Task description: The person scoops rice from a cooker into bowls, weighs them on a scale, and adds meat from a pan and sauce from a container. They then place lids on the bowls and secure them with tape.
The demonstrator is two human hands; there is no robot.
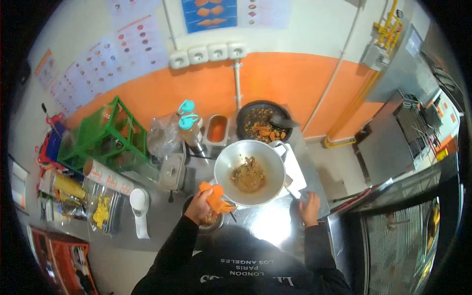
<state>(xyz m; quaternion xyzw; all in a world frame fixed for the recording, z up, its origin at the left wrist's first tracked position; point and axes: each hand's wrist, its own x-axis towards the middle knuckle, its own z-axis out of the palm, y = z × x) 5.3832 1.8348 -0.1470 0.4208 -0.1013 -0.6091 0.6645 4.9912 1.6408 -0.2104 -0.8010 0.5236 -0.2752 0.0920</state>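
Observation:
A large light-metal pot [223,156] stands in front of me with a brown, thick paste [250,178] at its bottom. My left hand [198,206] is closed on an orange cloth [215,197], which lies against the pot's left side. Below that hand, a bowl [216,226] with brown food is partly covered. My right hand [309,209] is near the counter's right edge, thumb and fingers apart. Close to its fingertips ends the pale handle [294,191] of a utensil, lying by the white board [295,169] beside the pot.
Behind the pot sits a black pan [241,118] with browned pieces and a dark spatula [282,122]. Left of it are a tray of red sauce [217,129], turquoise-capped bottles [189,123], a lidded metal container [171,172], a white scoop-like object [140,206] and a green crate [105,135].

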